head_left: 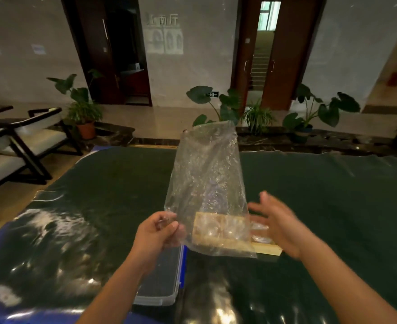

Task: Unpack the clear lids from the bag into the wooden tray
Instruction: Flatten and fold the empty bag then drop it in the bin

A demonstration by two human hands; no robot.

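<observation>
Two grips are raised above the bench. My left grip (162, 230) pinches the lower left edge of the clear bag (206, 178) between thumb and curled fingers. The bag rises from that pinch, crinkled and slack, with its far end highest. My right grip (279, 223) holds nothing. Its fingers are spread and straight, blurred, just beside the bag's right edge and not clearly touching it. Behind the bag's lower part the wooden tray (266, 249) sits on the bench (333, 195), partly seen through the plastic. Clear lids (259, 232) lie in the tray, some showing past the bag's right edge below my right grip. I cannot tell whether any lid is inside the bag. Near my left forearm a flat clear box with a blue edge (162, 284) rests on the bench, whose dark green cover shines under a glossy sheet.
</observation>
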